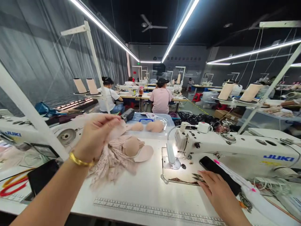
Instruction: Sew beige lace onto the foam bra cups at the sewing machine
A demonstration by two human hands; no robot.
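Note:
My left hand [97,136], with a gold bracelet at its wrist, is raised over the left of the table. Its fingers are pinched on a pale, sheer edge of a beige lace bra [131,147], blurred there. The bra's moulded cups and crumpled lace lie on the white tabletop below. My right hand [215,190] rests low by the sewing machine's needle plate [172,163]. Its fingers close round a pair of thread snips [198,177], whose dark blades point left. A black phone [219,174] lies just behind that hand.
The white JUKI machine [235,147] fills the right side. Behind the bra, a clear plastic box [168,125] carries more beige cups [154,126]. A printed ruler [150,211] runs along the front edge. Thread stands rise at both sides; people sit at machines ahead.

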